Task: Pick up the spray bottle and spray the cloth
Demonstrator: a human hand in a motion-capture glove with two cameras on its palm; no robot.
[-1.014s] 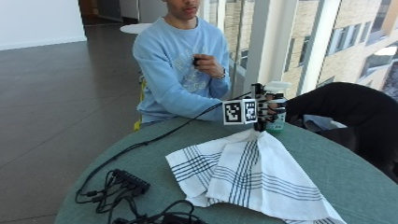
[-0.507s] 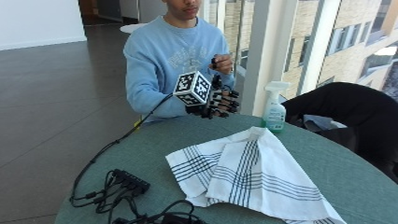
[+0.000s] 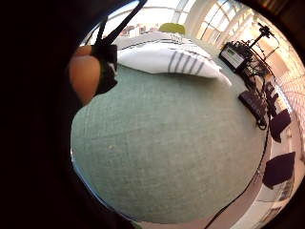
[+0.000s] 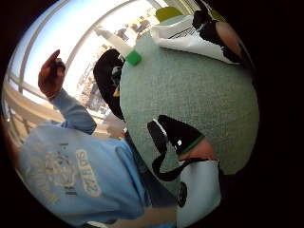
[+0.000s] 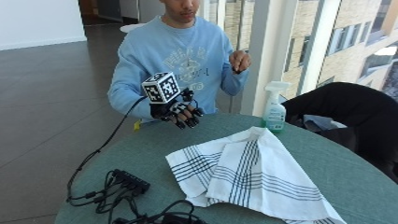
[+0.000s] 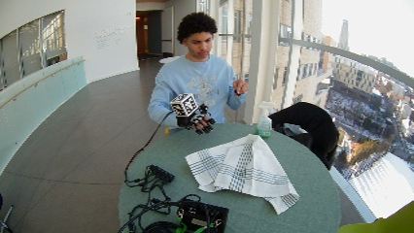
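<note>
Spray bottle (image 5: 274, 108) stands upright at the worktop (image 5: 149, 154) edge by the window, just beyond the cloth's (image 5: 249, 172) far corner, untouched. Risk, imo: bottle is tall and narrow, so a sideways reach w/ the hand (image 5: 177, 112) could knock it over or off the edge; spraying before the nozzle faces the cloth would wet the worktop instead. Hand hangs above the near rim, well apart from the bottle, on the cloth's other side, palm down, fingers loosely bent, holding nothing. Bare hand (image 5: 238, 60) is raised at chest height.
</note>
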